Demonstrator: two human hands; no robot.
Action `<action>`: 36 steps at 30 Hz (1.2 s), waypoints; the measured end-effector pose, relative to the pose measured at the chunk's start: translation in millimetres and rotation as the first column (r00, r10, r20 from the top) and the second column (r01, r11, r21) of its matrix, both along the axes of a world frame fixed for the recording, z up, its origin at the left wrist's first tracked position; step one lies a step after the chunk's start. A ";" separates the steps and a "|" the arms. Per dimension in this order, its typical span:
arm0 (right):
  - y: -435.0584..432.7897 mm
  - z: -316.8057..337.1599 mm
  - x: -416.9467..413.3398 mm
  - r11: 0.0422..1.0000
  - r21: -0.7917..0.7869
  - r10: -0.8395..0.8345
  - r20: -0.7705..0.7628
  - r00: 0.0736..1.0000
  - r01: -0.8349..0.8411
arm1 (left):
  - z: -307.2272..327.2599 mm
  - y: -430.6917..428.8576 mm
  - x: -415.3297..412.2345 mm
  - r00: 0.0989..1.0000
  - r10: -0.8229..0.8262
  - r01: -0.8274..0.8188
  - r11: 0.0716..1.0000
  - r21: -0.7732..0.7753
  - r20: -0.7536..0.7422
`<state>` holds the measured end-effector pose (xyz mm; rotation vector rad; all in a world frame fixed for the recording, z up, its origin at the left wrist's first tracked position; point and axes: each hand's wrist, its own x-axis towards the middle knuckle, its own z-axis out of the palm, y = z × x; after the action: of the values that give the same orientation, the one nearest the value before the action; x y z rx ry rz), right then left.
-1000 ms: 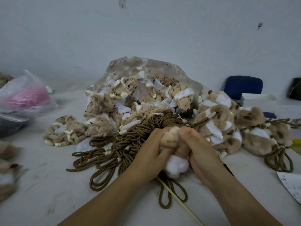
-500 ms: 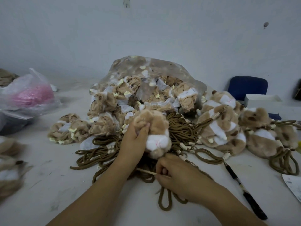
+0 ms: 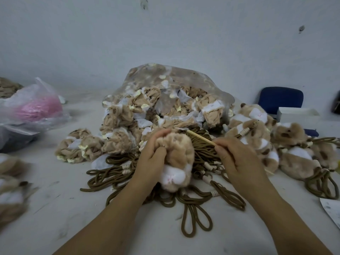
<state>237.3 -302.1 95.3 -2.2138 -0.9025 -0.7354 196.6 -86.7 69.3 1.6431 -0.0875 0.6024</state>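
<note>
Plush (image 3: 176, 157) is the piece I am working on. In the head view, the only one, it sits low in the middle, raised just above the cords (image 3: 202, 150), with its white muzzle and small pink stitched nose turned toward me.

My left hand (image 3: 152, 159) grips its far end, fingers curled over the top and thumb dug into the fur. I judge that this bunches the opening so a tool can find its way in. My right hand (image 3: 237, 161) pinches a stick (image 3: 200, 138) near its lower end, the other fingers folded under. The tip slants up and left across the cords toward the top of the plush, apart from it as far as I can tell. It looks aimed for poking out or packing the inside.

The plush is soft, tan pile, rounded and squashy under my grip. The stick is thin, pale, straight and stiff. The cords are brown, round and looped, bound with light wrappings, and they fan out over the table (image 3: 55, 208).

Behind them a clear bag (image 3: 165, 80) spills limp, crumpled skins (image 3: 119, 144), rough backing and yellow bits showing. To my right lie fuller toys (image 3: 294, 153) with cords attached, probably finished. At far left a thin sack (image 3: 36, 107) holds something pink. A blue chair (image 3: 280, 98) and a white box (image 3: 298, 115) stand at the back right.
</note>
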 end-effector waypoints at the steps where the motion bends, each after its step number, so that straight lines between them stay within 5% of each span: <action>1: 0.0 -1.2 1.1 0.997 -0.046 -0.060 0.051 0.997 0.062 | 0.9 -2.6 -1.7 1.000 -0.026 0.026 1.000 0.015 0.009; 5: -0.1 -3.9 2.2 0.958 -0.189 -0.180 0.184 0.966 0.215 | 2.0 -6.7 -5.1 0.997 -0.073 0.071 0.996 0.054 0.038; 10: -0.6 -4.4 2.6 0.968 -0.207 -0.088 0.237 0.968 0.139 | 2.8 -5.3 -6.3 0.994 -0.110 0.108 0.988 0.106 0.012; 15: 7.5 -8.4 -1.9 0.987 -0.144 -0.049 0.148 0.988 0.070 | -1.1 -12.4 -10.6 0.982 -0.175 0.188 0.956 0.223 -0.077; 22: 23.1 -11.9 -13.5 0.991 0.115 0.087 -0.127 0.988 -0.072 | 3.4 -22.2 -10.8 0.963 -0.250 0.261 0.958 0.121 -0.095; 32: 11.0 -10.1 -5.3 0.996 -0.058 -0.072 0.008 0.997 0.073 | 2.4 -21.4 -8.4 0.987 -0.157 0.159 0.985 0.067 -0.025; 36: 16.2 -12.1 -8.0 0.998 0.050 0.029 -0.072 0.997 -0.025 | 0.5 -25.5 -9.7 0.974 -0.227 0.228 0.972 0.057 -0.027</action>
<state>229.4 -285.9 83.2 -2.1666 -0.8676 -0.6534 186.9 -112.1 69.8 1.6677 -0.2781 0.4111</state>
